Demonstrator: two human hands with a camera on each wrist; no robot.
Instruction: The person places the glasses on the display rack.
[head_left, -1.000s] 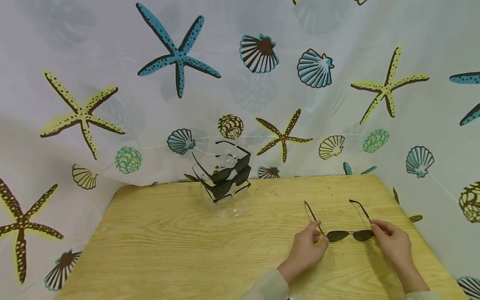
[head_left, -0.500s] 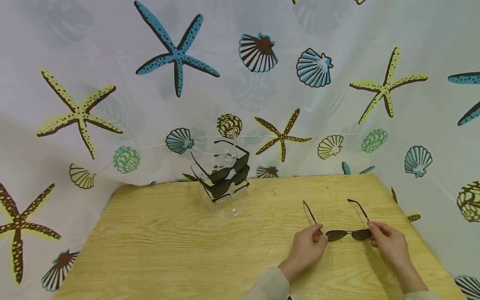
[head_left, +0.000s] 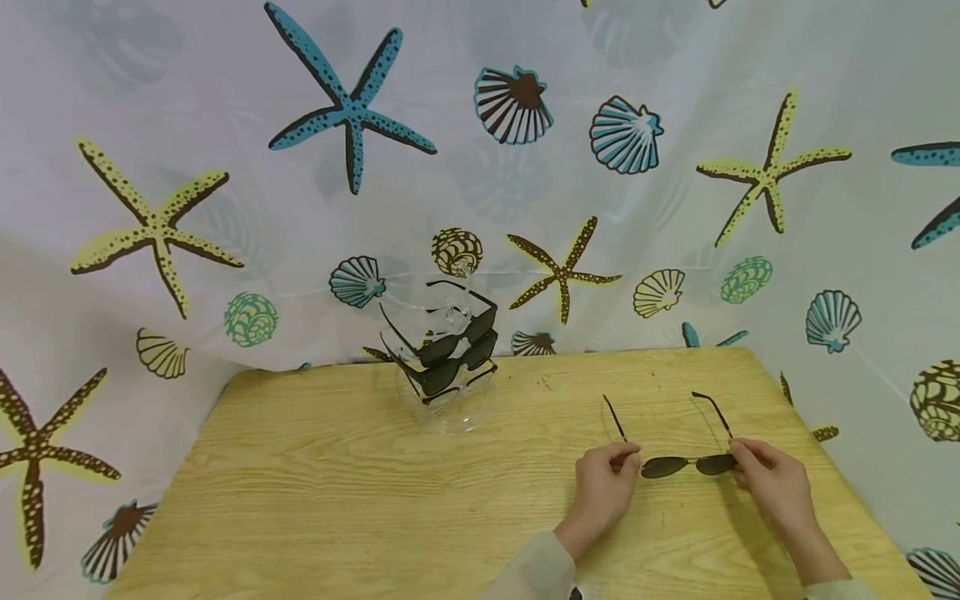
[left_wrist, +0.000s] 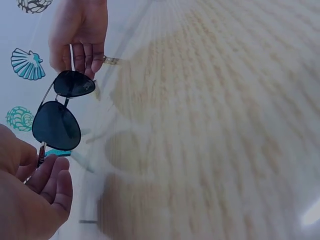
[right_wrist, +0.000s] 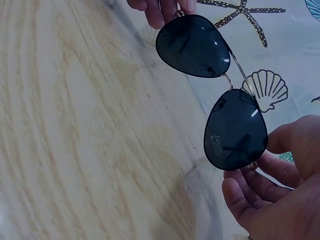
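Observation:
A pair of dark aviator sunglasses (head_left: pixel 664 467) with a thin metal frame is held above the right part of the table, its temples unfolded and pointing away. My left hand (head_left: pixel 602 490) pinches the left hinge end between thumb and fingers. At the other hinge end, my right hand (head_left: pixel 776 493) pinches the frame. The left wrist view shows both dark lenses (left_wrist: pixel 56 125) between the two hands. Small pale print marks one lens (right_wrist: pixel 236 131) in the right wrist view.
Toward the back of the wooden table (head_left: pixel 315 492) stands a clear display stand (head_left: pixel 453 421) bearing several glasses, including dark sunglasses (head_left: pixel 442 375). A white curtain (head_left: pixel 420 217) printed with starfish and shells hangs behind and beside the table.
Both hands have shifted slightly left with the sunglasses, which sit a little higher in the head view. The left hand's fingers have changed position at the hinge. The stand stays put.

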